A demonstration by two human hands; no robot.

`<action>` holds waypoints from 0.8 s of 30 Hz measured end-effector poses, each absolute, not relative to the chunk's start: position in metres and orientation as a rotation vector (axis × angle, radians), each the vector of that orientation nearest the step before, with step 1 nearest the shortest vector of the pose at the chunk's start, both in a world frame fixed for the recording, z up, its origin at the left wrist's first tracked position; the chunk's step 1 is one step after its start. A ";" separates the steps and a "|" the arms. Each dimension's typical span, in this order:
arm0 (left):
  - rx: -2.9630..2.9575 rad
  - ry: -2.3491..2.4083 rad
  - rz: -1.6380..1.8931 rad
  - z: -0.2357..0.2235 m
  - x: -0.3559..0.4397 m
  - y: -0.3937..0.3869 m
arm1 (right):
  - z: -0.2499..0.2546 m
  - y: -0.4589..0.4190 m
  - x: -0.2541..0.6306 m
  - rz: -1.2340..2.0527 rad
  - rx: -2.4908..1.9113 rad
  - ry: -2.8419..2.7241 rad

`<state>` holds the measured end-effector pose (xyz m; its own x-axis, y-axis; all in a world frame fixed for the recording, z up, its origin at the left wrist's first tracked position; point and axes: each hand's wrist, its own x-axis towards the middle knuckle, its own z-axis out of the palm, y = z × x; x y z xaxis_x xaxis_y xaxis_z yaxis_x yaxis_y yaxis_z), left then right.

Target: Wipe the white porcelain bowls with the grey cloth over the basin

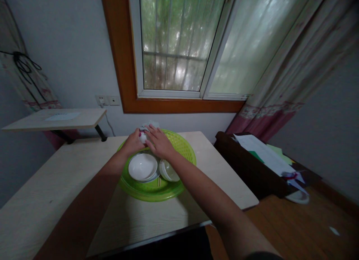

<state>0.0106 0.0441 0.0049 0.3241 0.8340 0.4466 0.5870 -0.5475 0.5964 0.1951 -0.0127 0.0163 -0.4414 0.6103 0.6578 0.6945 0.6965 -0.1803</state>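
Observation:
Over the far part of a green woven plastic tray (151, 195), my left hand (134, 143) is closed around a small white rounded piece of dishware (143, 137) with a pink spot by its edge; its exact kind is partly hidden. My right hand (160, 142) presses a pale crumpled cloth (150, 124) against it, fingers reaching over its top. Nearer to me on the tray sits a stack of white bowls (143, 166). Beside it, partly behind my right forearm, white bowls (169, 171) lean tilted. Ends of chopsticks (159, 182) show between the two groups.
The tray stands on a light wooden table (109, 200). A raised shelf (56, 119) is at the table's left, below wall sockets (107, 100). Beyond the right edge is a dark brown piece of furniture (244, 166) with papers (263, 155) on it. A window rises behind.

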 end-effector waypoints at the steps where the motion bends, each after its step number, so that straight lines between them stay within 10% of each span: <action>1: 2.263 1.285 1.064 0.005 0.011 0.044 | 0.016 -0.011 0.195 -0.128 -1.000 -2.162; 12: 2.186 1.439 1.137 0.008 0.008 0.046 | -0.008 0.024 0.223 0.356 -1.137 -1.647; 24: 2.201 1.256 1.138 0.005 0.009 0.048 | 0.016 -0.014 0.195 -0.179 -0.931 -2.200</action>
<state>0.0092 0.0476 0.0055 0.2799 0.8388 0.4669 0.5471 -0.5391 0.6404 0.1952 -0.0138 0.0157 -0.4728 0.5684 0.6734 0.6698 0.7284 -0.1446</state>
